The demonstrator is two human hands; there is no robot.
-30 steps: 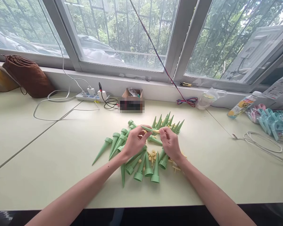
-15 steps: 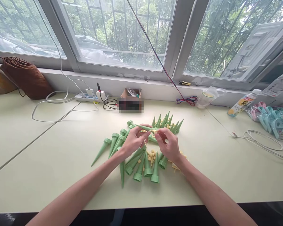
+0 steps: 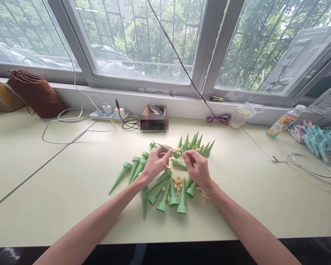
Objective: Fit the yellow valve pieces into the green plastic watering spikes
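Note:
My left hand point(image 3: 153, 164) pinches a green plastic cone spike point(image 3: 167, 148) and holds it level above the pale green table point(image 3: 57, 191). A small yellow piece point(image 3: 178, 150) sits at the spike's wide end. My right hand point(image 3: 198, 168) hovers just to the right of it, fingers curled in a pinch; what they hold is hidden. Below both hands lie several loose green spikes point(image 3: 165, 193) and a scatter of small yellow pieces point(image 3: 177, 182). Behind the hands another group of spikes point(image 3: 196, 142) points upward.
A brown bag point(image 3: 35, 94) rests at the back left. Along the window sill are a power strip point(image 3: 103, 115) with cables, a small cardboard box point(image 3: 154, 110), coiled red-blue wires point(image 3: 219, 118) and a bottle point(image 3: 283, 125). Pastel clips point(image 3: 320, 141) and a white cable point(image 3: 306, 167) lie at the right.
My right hand has drawn back a little to the right, off the end of the held spike. The left hand still holds the spike, slightly lifted.

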